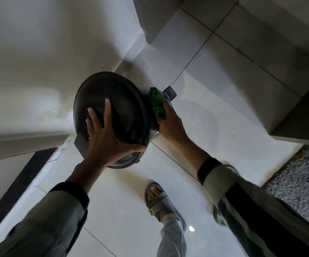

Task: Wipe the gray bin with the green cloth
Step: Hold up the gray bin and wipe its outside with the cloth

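Gray bin (124,101) is off the floor, tipped so its round lid faces the camera, held up in front of the corner where the pale wall (38,52) meets the tiled floor (224,86).

Left hand (103,134) is spread wide and flat on the lid: fingers splayed over the dark lid face, thumb hooked over the near-right rim. It grips the bin by the lid, palm down.

Right hand (170,125) is against the bin's right side, behind the rim, closed around the green cloth (157,102). Cloth is bunched, pressed between hand and bin wall; its far end sticks out past the fingers. Fingertips are hidden by cloth and bin.

Floor drain (169,92) is just beyond the cloth, partly covered by it in this view.

Both forearms are in pale sleeves with dark cuffs. Below the bin, one foot in a gray slide sandal (159,199) stands on the floor. Gray shaggy mat (302,180) sits at near right, next to a raised step edge (298,127).
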